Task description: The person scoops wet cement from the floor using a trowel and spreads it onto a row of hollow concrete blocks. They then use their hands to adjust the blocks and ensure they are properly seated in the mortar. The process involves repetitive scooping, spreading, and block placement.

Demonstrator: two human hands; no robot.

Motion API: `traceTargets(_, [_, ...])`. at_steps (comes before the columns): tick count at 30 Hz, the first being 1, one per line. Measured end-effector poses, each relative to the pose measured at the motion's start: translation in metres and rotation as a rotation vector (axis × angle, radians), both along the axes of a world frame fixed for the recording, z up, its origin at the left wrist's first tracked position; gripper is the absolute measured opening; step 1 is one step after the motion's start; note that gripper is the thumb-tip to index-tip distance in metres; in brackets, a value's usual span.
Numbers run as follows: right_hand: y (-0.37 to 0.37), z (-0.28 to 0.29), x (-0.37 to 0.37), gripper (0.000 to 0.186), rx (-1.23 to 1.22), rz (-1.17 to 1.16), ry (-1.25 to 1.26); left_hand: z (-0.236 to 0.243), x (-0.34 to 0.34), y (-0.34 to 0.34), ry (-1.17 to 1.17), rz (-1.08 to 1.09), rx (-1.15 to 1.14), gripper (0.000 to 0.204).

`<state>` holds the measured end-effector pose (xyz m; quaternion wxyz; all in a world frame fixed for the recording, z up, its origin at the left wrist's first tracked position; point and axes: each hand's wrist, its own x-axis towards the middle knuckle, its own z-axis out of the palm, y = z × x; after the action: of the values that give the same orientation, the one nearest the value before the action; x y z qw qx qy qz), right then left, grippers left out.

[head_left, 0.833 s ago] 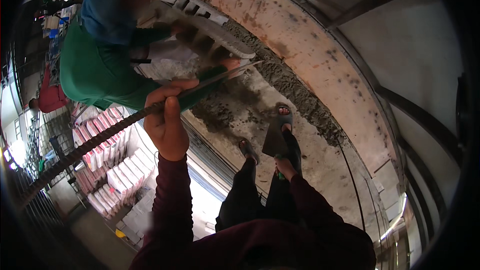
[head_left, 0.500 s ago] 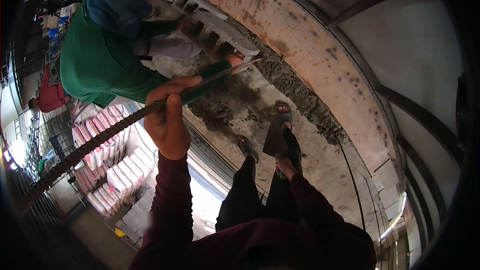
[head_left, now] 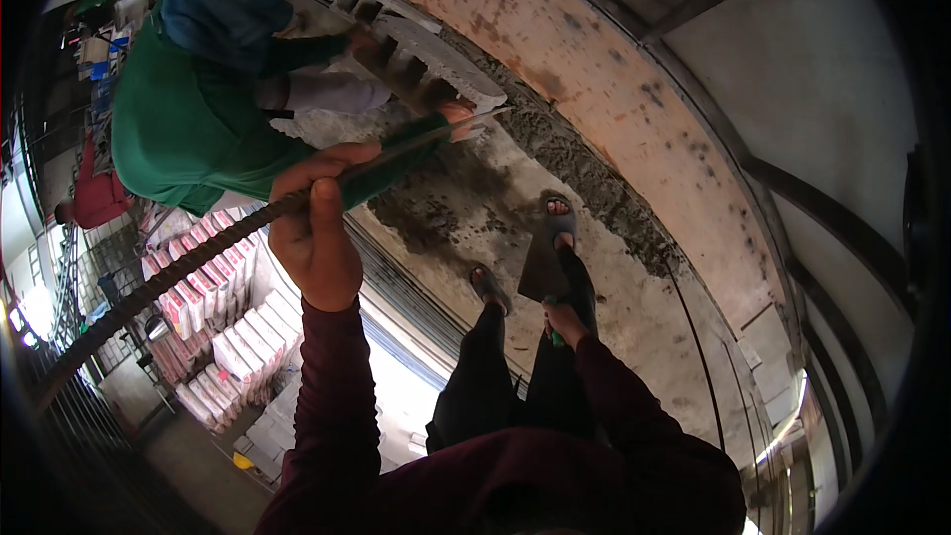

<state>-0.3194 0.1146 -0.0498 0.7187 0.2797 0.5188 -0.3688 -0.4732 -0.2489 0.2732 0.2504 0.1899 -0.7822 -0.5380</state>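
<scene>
Biggest first: we're standing on a blotchy concrete floor (head_left: 629,322), with a long tan, dark-spotted board (head_left: 609,89) curving along its far right edge and wet grey mortar (head_left: 584,163) along that board's lower edge. Next is a long ribbed rod (head_left: 188,268), brown and rusty-looking; we've got our left hand (head_left: 319,238) wrapped around it, thumb and fingers closed. Beyond the grip it looks smoother and greyer, tapering toward the mortar, near a co-worker's hand (head_left: 457,119); can't tell if it touches anything there. Smaller is our trowel (head_left: 542,266): broad, flat, dull grey blade, green handle, hanging over the floor beside our right foot (head_left: 560,218). Our right hand (head_left: 565,322) is curled around the handle.
</scene>
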Motion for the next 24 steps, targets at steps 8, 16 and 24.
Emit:
traceTargets(8, [0.0,-0.001,-0.002,0.035,0.037,-0.013,-0.009,-0.001,-0.003,-0.003,-0.005,0.013,-0.034,0.016])
traceTargets(16, [0.0,-0.002,-0.004,0.036,0.008,-0.038,-0.014,-0.003,-0.003,-0.001,-0.007,0.003,-0.054,0.015])
traceTargets(24, [-0.009,0.005,-0.01,0.036,0.042,0.01,-0.031,-0.001,-0.004,0.002,-0.006,0.014,-0.055,0.016])
